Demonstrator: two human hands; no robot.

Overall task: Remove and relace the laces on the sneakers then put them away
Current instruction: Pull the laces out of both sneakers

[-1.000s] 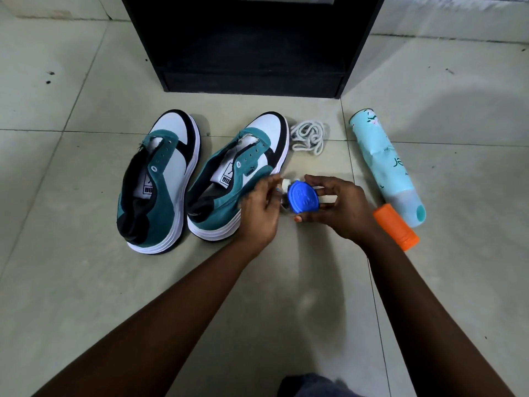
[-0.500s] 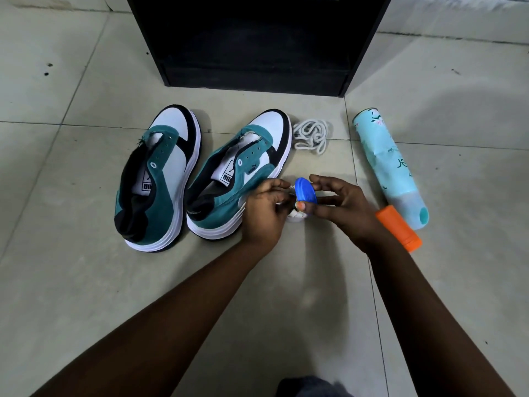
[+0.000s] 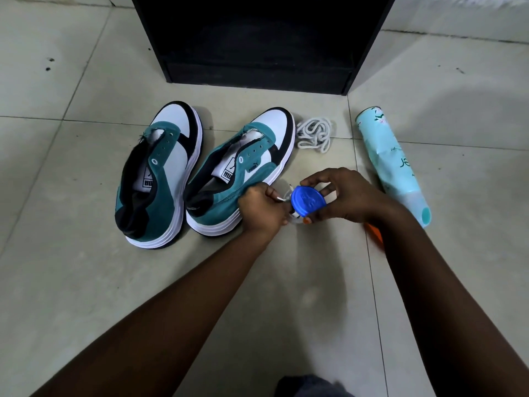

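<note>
Sneakers [image 3: 200, 173] unlaced on the tiled floor [image 3: 71, 282], side by side before a black cabinet [image 3: 257, 38].

A loose white lace [image 3: 315, 134] lies bunched just beside the right sneaker's toe. The right hand [image 3: 340, 196] has its fingers curled round a blue cap-like object [image 3: 307, 201], and the left hand [image 3: 262, 209] pinches a white lace end [image 3: 282, 198] beside it, near the right sneaker's sole. A pale teal can [image 3: 392, 164] lies on its side to the right, with an orange item [image 3: 375, 233] partly hidden behind the right forearm.
</note>
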